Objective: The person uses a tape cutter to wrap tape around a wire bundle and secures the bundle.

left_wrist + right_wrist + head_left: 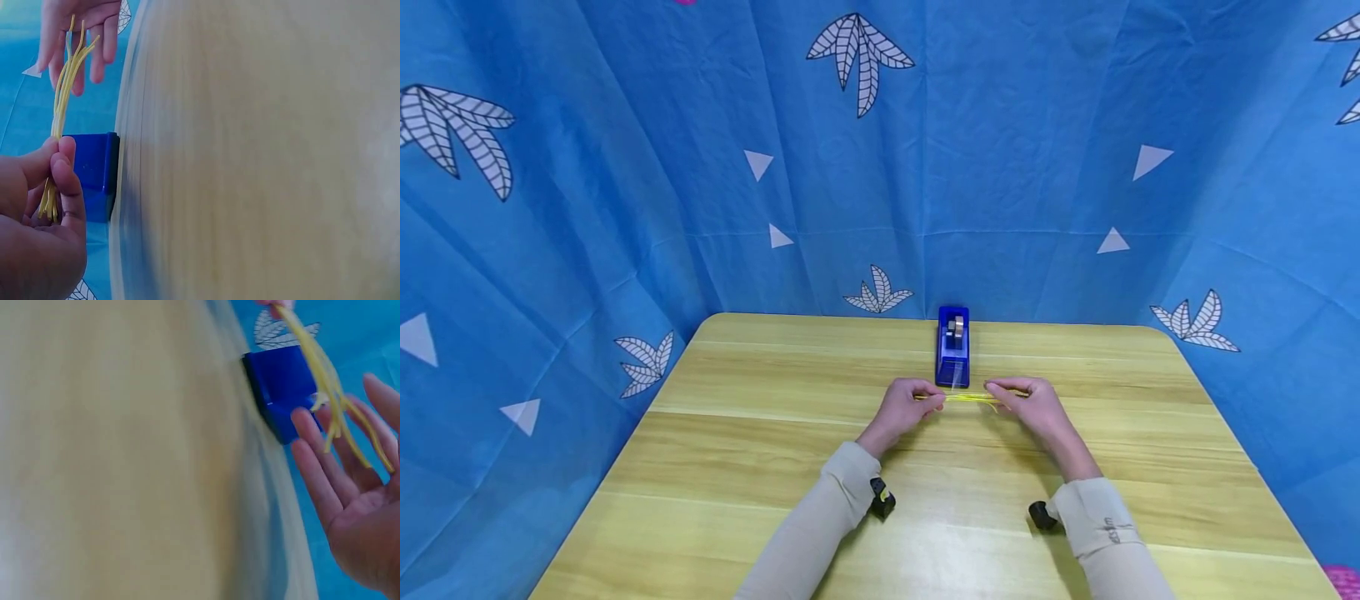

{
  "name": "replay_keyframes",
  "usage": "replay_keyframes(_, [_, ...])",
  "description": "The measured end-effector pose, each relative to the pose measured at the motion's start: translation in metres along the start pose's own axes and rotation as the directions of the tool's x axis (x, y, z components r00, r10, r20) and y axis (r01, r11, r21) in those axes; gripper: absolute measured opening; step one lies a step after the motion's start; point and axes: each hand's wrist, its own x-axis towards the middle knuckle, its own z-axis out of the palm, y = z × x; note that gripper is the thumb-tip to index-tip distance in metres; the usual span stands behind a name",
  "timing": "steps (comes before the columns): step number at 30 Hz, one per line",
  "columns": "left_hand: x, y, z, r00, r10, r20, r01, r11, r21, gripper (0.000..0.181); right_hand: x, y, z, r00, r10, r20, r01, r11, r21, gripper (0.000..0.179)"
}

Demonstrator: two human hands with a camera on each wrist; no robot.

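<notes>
My left hand (906,411) pinches a bundle of thin yellow strands (968,397) between thumb and fingers, above the table's far half. Short ends of the bundle (49,200) stick out below that grip in the left wrist view. My right hand (369,531) is at the other end, its fingers spread and straight, with the loose strands (334,406) fanning out over them. Just beyond the bundle stands a blue tape dispenser (952,367), with a clear strip of tape (956,379) reaching toward the strands. Whether the tape touches them I cannot tell.
The wooden table (737,467) has rounded far corners. A blue curtain (1015,167) with leaf and triangle prints hangs close behind its far edge and along both sides. Small black devices are worn at both wrists.
</notes>
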Motion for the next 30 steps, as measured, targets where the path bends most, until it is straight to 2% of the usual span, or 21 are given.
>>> replay_keyframes(4, [0.0006, -0.0015, -0.0008, 1.0, 0.013, -0.008, -0.013, 1.0, -0.007, 0.009, 0.0028, -0.0064, -0.0033, 1.0, -0.019, -0.013, 0.019, 1.0, 0.021, 0.056])
replay_keyframes(7, [0.0012, -0.0016, -0.0004, 1.0, 0.006, -0.009, -0.006, 1.0, 0.0, 0.009, 0.0048, -0.0097, -0.0019, 0.998, 0.003, 0.057, -0.006, 0.999, 0.039, 0.056])
replay_keyframes(11, [0.002, -0.0013, 0.0004, 1.0, -0.01, -0.011, 0.01, 1.0, 0.008, 0.008, 0.0062, -0.0101, 0.0018, 0.982, 0.096, 0.163, -0.109, 0.991, 0.073, 0.054])
replay_keyframes(14, [0.002, -0.0008, 0.0004, 1.0, -0.015, -0.01, 0.015, 1.0, 0.012, 0.008, 0.0062, -0.0079, 0.0026, 0.965, 0.145, 0.216, -0.16, 0.986, 0.053, 0.049])
replay_keyframes(16, [0.0019, -0.0009, 0.0001, 1.0, -0.015, -0.01, 0.015, 1.0, 0.01, 0.008, 0.0061, -0.0066, 0.0023, 0.96, 0.152, 0.237, -0.163, 0.986, 0.026, 0.047])
replay_keyframes(19, [0.0017, -0.0009, -0.0008, 1.0, -0.015, -0.01, 0.015, 1.0, 0.017, 0.008, 0.0066, -0.0051, 0.0018, 0.962, 0.135, 0.237, -0.145, 0.989, 0.027, 0.043])
replay_keyframes(25, [0.0027, -0.0015, -0.0009, 1.0, 0.006, -0.022, -0.004, 0.998, 0.061, 0.014, 0.0081, -0.0029, 0.0016, 0.981, 0.093, 0.169, -0.104, 0.993, 0.059, 0.039])
replay_keyframes(30, [0.0057, -0.0034, -0.0006, 0.999, 0.02, -0.032, -0.016, 0.994, 0.107, 0.021, 0.0086, -0.0025, 0.0023, 0.989, 0.067, 0.133, -0.075, 0.995, 0.061, 0.034])
